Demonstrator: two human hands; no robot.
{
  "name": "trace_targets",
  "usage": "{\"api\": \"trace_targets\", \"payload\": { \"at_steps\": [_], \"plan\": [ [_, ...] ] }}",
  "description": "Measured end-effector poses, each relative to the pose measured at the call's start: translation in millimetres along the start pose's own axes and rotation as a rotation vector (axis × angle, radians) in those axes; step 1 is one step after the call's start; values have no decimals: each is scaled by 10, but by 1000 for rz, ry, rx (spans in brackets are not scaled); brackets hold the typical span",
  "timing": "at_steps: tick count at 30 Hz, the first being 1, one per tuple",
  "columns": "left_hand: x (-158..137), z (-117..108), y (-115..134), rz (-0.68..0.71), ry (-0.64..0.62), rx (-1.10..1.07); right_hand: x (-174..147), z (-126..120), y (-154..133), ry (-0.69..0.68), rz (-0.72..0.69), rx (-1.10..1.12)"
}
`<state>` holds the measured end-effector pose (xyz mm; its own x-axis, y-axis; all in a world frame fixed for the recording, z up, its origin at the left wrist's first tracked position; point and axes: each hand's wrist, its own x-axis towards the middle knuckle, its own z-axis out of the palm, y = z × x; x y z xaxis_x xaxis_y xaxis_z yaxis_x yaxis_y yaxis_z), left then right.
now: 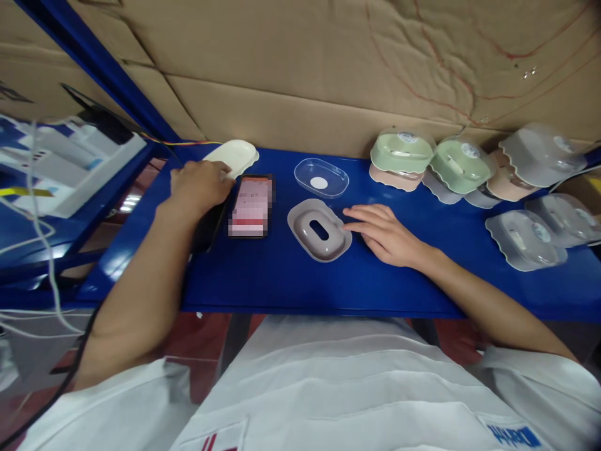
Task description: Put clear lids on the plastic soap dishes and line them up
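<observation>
My left hand (203, 185) lies over the near left edge of a cream plastic dish (240, 156), fingers bent round that edge; their tips are partly hidden. A dark, flat object (206, 225) shows beneath that wrist. On the blue table (282, 288), a grey oval plastic piece with a slot in its middle (303, 237) lies in front of me. My right hand (387, 235) rests to its right, fingers stretched out, the fingertips at its rim. Just behind the grey piece is a clear oval lid (307, 181) with a white round sticker.
A phone (251, 207) with a lit, partly blurred screen lies between the left hand and the grey piece. Green lidded boxes (402, 150), with pink and grey ones, are stacked at the back right. Cardboard (291, 75) lines the back. White cables (49, 263) hang at the left.
</observation>
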<state>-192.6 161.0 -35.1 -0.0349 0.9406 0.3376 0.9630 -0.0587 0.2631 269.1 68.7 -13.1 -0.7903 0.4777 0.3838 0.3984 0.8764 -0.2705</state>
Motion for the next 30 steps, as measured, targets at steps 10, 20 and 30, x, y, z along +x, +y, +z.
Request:
{"api": "trace_targets", "payload": {
  "at_steps": [10, 20, 30],
  "plan": [
    [-225, -372, 650, 133, 47, 51, 20, -159, -123, -148, 180, 494],
    [-900, -536, 1518, 784, -11, -242, -361, -613, 528, -137, 786, 766],
    [-1063, -378, 1557, 1087, -349, -231, -232, -550, 192, -46, 310, -27]
  ]
}}
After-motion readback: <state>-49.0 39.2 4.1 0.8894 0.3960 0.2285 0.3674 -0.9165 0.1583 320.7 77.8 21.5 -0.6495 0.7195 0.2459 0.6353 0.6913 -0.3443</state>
